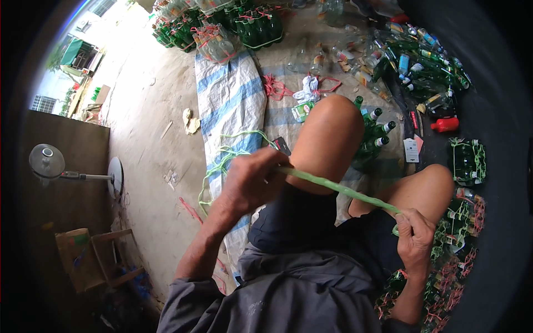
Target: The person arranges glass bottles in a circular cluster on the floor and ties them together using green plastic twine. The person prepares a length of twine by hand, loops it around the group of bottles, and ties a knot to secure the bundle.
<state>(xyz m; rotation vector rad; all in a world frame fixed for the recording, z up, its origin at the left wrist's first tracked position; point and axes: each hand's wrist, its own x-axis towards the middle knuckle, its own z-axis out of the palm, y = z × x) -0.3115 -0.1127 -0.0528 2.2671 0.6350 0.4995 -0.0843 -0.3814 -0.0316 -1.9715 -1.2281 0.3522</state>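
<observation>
A light green plastic cord (338,188) stretches taut in front of my knees, from one hand to the other. My left hand (252,180) is closed around its left end, slightly blurred. The right hand (413,236) pinches the other end between thumb and fingers, close to my right knee. Loose loops of the same green cord (222,161) trail from beside my left hand onto a blue-and-white striped woven sheet (230,105). Several green glass bottles (375,136) stand just beyond my knees, partly hidden by the left one.
Tied bundles of bottles (258,28) stand at the far end. Loose bottles (422,61) pile up at the far right, near a red bottle (444,124). Corded bottle bundles (466,161) line my right side. A fan (47,161) and a cardboard box (80,258) lie left.
</observation>
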